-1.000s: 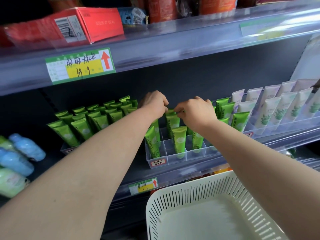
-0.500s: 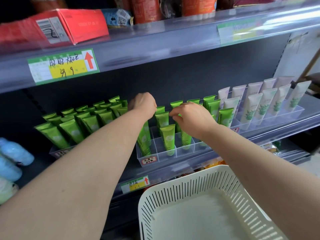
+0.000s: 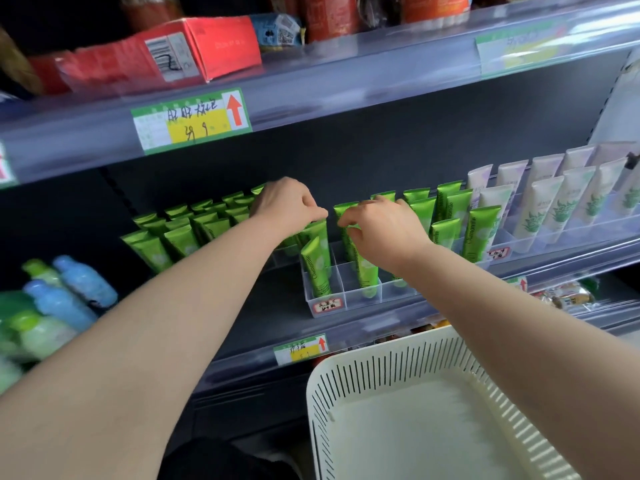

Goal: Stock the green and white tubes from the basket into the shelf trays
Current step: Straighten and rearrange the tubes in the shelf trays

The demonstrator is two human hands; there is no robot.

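Hands barely shift, staying at tray (image 3: 360, 303) mid-frame: right hand (image 3: 384, 233) pinches upright green tube (image 3: 347, 210) by its crimp; left hand (image 3: 285, 206) curled at neighbouring tube top, grasp unclear. Tubes vertical, directly beneath fingertips; basket (image 3: 381, 353) lower right.

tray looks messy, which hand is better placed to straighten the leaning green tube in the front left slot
Left. The left hand is just above the leaning tube at the clear tray's front left corner, while the right hand is further right, pinching the next tube.
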